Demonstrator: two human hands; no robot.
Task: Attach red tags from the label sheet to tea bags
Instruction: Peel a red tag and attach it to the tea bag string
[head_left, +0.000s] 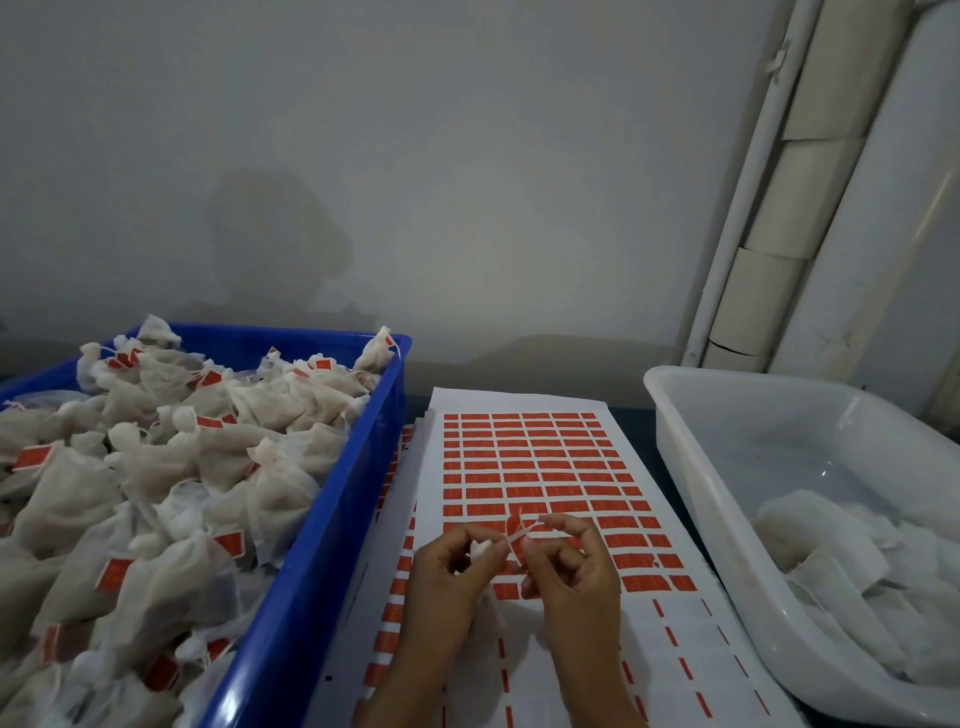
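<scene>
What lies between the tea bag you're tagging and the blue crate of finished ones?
Nothing visible. Both hands, left hand and right hand, hold the white mesh tea bag above the red label sheet; the blue plastic crate sits open-topped immediately left.

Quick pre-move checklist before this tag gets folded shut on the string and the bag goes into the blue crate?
1. Red tag off the label sheet and in the grip: ok.
2. Left hand holds the tea bag: ok.
3. Right hand pinches the string at the tag: ok.
4. String centred on the tag: cannot tell.
5. Blue crate beside the left hand has room: ok.
6. Untagged bags left in the white tub: ok.
</scene>
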